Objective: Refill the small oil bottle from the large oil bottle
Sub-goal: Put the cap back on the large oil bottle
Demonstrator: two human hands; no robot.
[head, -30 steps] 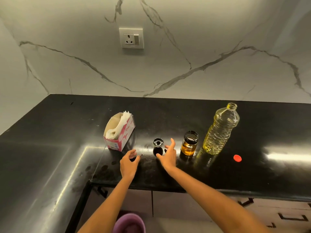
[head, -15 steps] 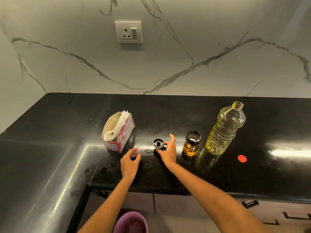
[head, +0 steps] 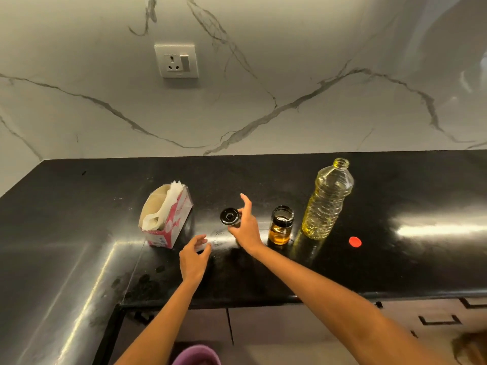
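On the black countertop (head: 395, 196), a torn pink-and-white tissue box (head: 166, 216) stands left of centre, and a red cap (head: 355, 242) lies alone at the right, near the large oil bottle (head: 327, 200). A white wall socket (head: 176, 60) sits in the upper middle of the frame; a purple rim (head: 196, 354) shows at the bottom edge. Nothing stands between the two bottles. The small oil bottle (head: 281, 225) (an uncapped glass jar, amber oil low inside) stands at centre, just left of the large one, which is clear, open-necked and about half full of yellow oil. The right hand (head: 243, 227) pinches a black lid (head: 230, 216), its forefinger raised. The left hand (head: 194, 256) hovers with loosely curled fingers, holding nothing. Two bottles, two hands, one lid, one cap.
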